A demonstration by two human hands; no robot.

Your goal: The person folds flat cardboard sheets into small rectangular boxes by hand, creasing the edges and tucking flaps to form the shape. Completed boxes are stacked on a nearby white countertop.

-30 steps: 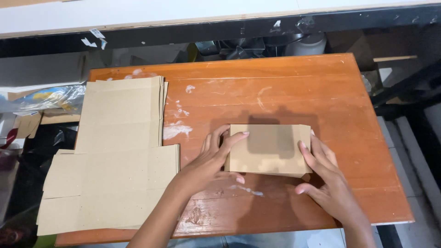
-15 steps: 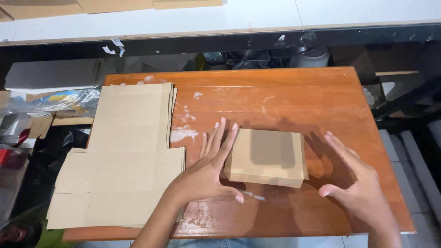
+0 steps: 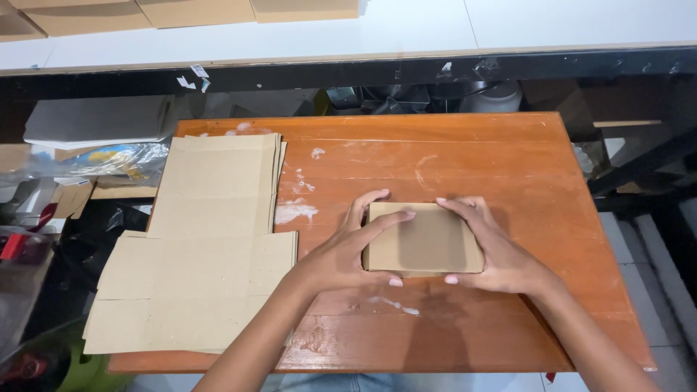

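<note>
Since the earlier frame both hands have closed back in from spread-open. Left hand [image 3: 341, 254] and right hand [image 3: 501, 254] now clasp the small folded brown cardboard box [image 3: 425, 239] by its opposite ends, fingers over the top edge. Box lies flat at the middle of the orange-brown wooden table [image 3: 472, 160]. Stack of flat brown cardboard blanks [image 3: 203, 247] lies to the left, apart.

Both hands clasp a small closed cardboard box [image 3: 425, 239] on the wooden table [image 3: 508, 167]: left hand [image 3: 341, 254] at its left end, right hand [image 3: 501, 254] at its right; flat cardboard blanks [image 3: 210, 239] lie stacked well left
</note>
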